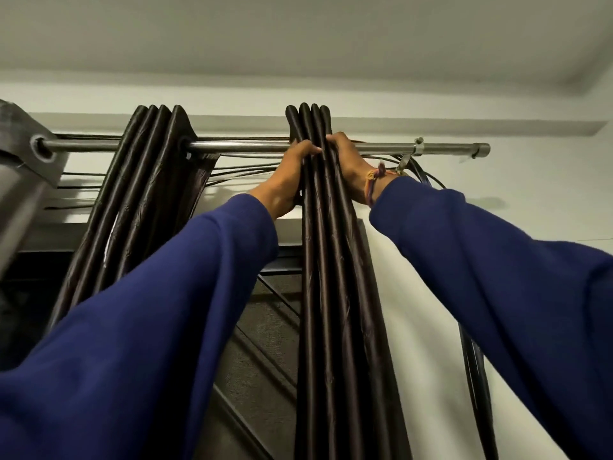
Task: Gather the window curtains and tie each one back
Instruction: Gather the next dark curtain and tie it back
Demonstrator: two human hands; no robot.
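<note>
While your left hand [293, 167] and right hand [346, 164] squeeze the curtain [335, 260] between them, white wall [431, 327] lies beyond your right hand, rod [252, 147] at fingertip height.

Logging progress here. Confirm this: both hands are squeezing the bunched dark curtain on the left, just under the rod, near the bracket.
Not quite. In the head view the left hand and right hand squeeze the right-hand curtain, not the left curtain. The rest holds: they grip just under the rod, near the bracket.
</note>
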